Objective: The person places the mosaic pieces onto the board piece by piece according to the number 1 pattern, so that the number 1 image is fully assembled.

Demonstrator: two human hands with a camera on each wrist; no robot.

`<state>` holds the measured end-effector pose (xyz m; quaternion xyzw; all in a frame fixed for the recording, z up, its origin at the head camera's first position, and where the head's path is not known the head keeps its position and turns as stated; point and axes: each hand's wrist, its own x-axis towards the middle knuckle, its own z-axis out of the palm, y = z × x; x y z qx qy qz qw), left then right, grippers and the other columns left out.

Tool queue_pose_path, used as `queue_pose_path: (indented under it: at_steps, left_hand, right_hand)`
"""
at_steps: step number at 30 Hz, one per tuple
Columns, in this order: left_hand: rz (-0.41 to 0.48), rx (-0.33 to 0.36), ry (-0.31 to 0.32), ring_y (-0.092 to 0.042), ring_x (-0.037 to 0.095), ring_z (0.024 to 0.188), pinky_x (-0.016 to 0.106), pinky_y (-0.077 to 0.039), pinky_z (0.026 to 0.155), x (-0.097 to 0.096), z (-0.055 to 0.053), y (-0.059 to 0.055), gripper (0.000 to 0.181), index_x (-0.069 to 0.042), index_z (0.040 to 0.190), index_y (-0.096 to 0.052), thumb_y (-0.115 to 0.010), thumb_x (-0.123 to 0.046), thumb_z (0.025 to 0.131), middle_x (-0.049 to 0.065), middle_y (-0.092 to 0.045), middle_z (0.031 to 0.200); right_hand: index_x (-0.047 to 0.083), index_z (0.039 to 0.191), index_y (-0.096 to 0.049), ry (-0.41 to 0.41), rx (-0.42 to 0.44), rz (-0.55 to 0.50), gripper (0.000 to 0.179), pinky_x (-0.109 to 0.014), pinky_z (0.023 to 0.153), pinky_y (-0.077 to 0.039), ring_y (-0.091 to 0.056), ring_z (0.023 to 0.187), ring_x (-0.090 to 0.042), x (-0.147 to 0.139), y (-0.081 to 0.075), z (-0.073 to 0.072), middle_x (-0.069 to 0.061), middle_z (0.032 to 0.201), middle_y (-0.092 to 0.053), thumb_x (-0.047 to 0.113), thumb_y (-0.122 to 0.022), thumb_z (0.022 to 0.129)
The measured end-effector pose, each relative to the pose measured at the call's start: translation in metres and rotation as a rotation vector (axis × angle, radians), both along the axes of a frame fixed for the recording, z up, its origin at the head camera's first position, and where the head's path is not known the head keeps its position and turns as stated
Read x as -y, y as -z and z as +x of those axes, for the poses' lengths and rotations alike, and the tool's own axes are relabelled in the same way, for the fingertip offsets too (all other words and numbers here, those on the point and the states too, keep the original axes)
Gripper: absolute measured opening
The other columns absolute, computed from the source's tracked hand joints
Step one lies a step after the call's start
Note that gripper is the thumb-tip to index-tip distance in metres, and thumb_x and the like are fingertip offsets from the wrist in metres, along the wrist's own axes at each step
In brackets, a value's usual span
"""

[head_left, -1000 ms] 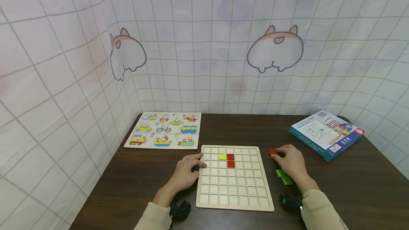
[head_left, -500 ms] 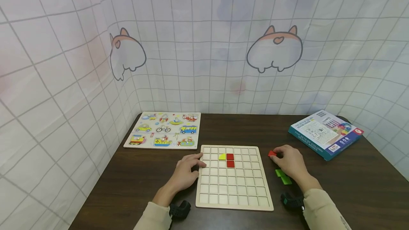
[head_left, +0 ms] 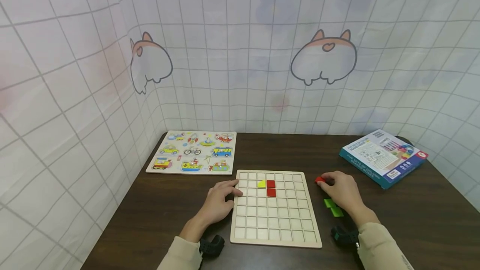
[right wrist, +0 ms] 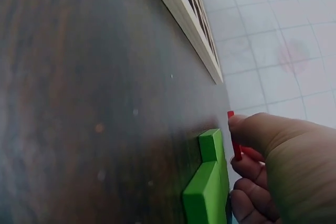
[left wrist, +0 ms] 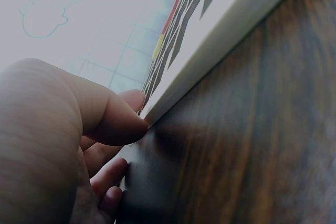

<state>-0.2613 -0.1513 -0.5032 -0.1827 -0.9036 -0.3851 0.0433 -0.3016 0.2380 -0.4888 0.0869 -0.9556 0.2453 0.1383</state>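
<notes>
One grid board [head_left: 275,212] is apparently steadied at its left edge by the left hand [head_left: 218,204], fingers apart; off its right edge, one red piece [head_left: 319,179] is pinched by the right hand [head_left: 340,188]. Toward its far edge are set two red squares [head_left: 271,192], one yellow piece [head_left: 261,184]; on the worktop [head_left: 150,220], seemingly two green pieces [head_left: 337,212].

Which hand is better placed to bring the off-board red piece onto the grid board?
The right hand, I'd judge: it pinches that red piece, right of the grid board. The left hand touches the board's left edge, likely better for steadying it.
</notes>
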Motion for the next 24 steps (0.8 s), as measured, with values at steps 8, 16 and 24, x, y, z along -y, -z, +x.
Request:
queue_pose_path:
  at_steps: [8, 16, 24]
  left_hand:
    - [-0.006, 0.010, -0.013, -0.037, 0.028, 0.138, 0.057, -0.022, 0.109, -0.001, -0.001, -0.001, 0.033, -0.017, 0.106, -0.074, -0.055, 0.001, 0.086, 0.004, -0.050, 0.146]
    - [-0.015, 0.016, -0.014, -0.037, 0.028, 0.138, 0.057, -0.022, 0.110, -0.001, -0.001, 0.000, 0.032, -0.016, 0.106, -0.074, -0.056, 0.000, 0.085, 0.004, -0.051, 0.145]
    - [-0.013, 0.003, -0.013, -0.038, 0.029, 0.137, 0.058, -0.023, 0.108, 0.000, -0.001, 0.000, 0.032, -0.016, 0.105, -0.074, -0.056, 0.000, 0.085, 0.005, -0.051, 0.145]
  right_hand:
    - [0.005, 0.107, -0.074, -0.012, 0.013, -0.041, 0.030, -0.051, 0.076, -0.051, -0.063, 0.093, -0.033, 0.008, -0.008, 0.007, -0.017, 0.105, -0.069, 0.026, -0.074, 0.085]
    - [0.007, 0.105, -0.074, -0.029, -0.004, -0.097, 0.026, -0.042, 0.071, -0.052, -0.062, 0.086, -0.024, 0.024, -0.014, 0.020, -0.009, 0.100, -0.070, 0.024, -0.075, 0.085]
    - [0.008, 0.104, -0.074, -0.028, -0.024, -0.143, 0.025, -0.041, 0.073, -0.053, -0.063, 0.085, -0.021, 0.031, -0.010, 0.027, -0.006, 0.099, -0.070, 0.024, -0.076, 0.085]
